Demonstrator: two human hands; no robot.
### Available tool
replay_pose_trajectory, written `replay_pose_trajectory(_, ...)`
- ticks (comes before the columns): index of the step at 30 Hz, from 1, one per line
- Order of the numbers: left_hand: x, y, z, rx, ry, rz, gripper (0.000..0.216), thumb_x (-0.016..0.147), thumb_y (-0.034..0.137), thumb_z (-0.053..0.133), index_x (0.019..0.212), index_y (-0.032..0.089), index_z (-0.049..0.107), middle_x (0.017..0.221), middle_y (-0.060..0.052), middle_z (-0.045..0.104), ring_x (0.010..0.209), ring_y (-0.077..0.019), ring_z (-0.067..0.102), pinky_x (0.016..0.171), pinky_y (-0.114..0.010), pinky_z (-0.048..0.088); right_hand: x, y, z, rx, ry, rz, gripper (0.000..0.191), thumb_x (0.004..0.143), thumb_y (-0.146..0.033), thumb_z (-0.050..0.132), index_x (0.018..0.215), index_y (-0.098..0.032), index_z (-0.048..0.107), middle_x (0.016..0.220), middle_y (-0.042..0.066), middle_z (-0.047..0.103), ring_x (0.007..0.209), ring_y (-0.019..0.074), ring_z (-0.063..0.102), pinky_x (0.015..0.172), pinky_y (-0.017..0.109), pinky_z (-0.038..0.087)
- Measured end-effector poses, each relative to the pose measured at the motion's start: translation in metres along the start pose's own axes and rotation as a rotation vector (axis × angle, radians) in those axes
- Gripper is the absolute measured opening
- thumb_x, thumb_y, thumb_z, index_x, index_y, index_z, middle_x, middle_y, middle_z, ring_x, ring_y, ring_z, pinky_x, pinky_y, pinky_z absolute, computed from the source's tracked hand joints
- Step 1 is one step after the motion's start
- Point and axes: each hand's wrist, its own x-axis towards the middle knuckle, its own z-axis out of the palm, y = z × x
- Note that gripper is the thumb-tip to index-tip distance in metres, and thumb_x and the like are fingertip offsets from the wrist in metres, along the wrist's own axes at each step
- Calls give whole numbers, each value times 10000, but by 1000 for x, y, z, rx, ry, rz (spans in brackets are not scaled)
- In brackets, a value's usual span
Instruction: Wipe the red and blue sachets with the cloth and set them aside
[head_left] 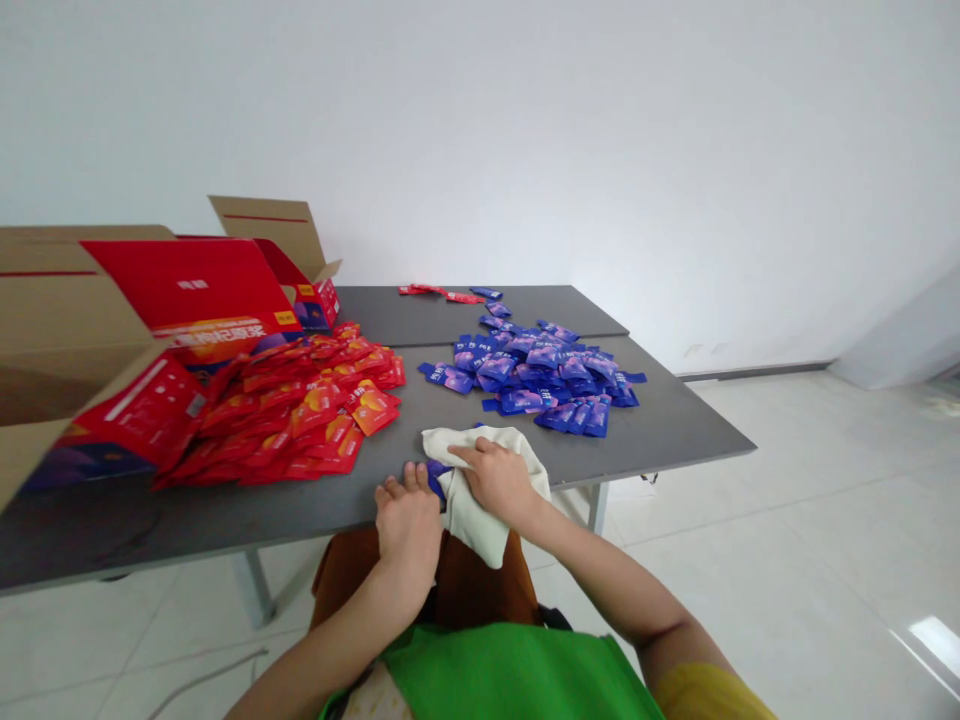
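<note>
My right hand (pixel 495 480) presses a cream cloth (pixel 480 540) against the front edge of the table, with the fingers closed on the fabric. Part of a blue packet (pixel 436 478) shows between the cloth and my left hand (pixel 410 512). The left fingers are bent and held together at the packet's left end, pinning it to the tabletop; the thumb is hidden. The cloth covers the rest of that packet. Beyond my hands lies a heap of blue packets (pixel 544 370), and to the left a larger heap of red packets (pixel 300 405).
An open red carton (pixel 217 290) and a brown cardboard flap (pixel 67 300) stand on the left of the grey table (pixel 427 420). A few red packets (pixel 424 289) lie at the back. The table stands against a white wall (pixel 525 150).
</note>
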Motion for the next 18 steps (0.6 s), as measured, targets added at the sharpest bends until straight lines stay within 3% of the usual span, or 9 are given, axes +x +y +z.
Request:
replay_pose_trajectory(3,0,1,0,11,-59,-20,556,862,3,251,1326,24,556,1288,-272,579,1018,-336,622,795,-449,467,8,1,-2,-83,22,117,365,982,-220,408,1315,-303,533,1067,78,594,940,226,606,736,310,497)
replay_pose_trajectory(5,0,3,1,15,-49,-34,551,864,6,251,1318,26,563,1300,-274,569,1037,-344,618,796,-452,470,10,-8,-1,-173,16,105,343,977,-161,375,1267,-218,549,1073,114,582,947,237,589,727,326,505)
replay_pose_trajectory(8,-1,4,3,9,5,-39,518,843,1,281,1232,1,623,1225,-302,603,1030,-356,622,814,-464,466,6,-29,4,-254,-18,-110,293,964,-110,354,1155,-130,576,1087,156,570,966,252,558,707,345,515)
replay_pose_trajectory(11,-3,2,7,0,35,-4,491,828,0,289,1123,-11,682,1168,-305,631,1000,-358,636,845,-475,459,0,-36,7,-200,-54,-278,283,971,-142,375,1157,-149,588,1055,129,589,945,248,563,683,335,518)
replay_pose_trajectory(15,-5,-1,11,16,33,-6,552,848,13,260,1272,37,613,1315,-257,561,1058,-358,629,880,-481,460,3,-12,1,-114,-46,-138,373,981,-217,418,1322,-329,521,1045,58,614,921,233,605,709,324,508)
replay_pose_trajectory(18,-5,-1,12,24,18,-5,579,848,0,253,1338,49,557,1367,-236,518,1185,-374,565,932,-523,438,15,11,-8,-189,-21,48,402,992,-177,361,1348,-289,510,1048,90,626,925,239,618,719,317,494)
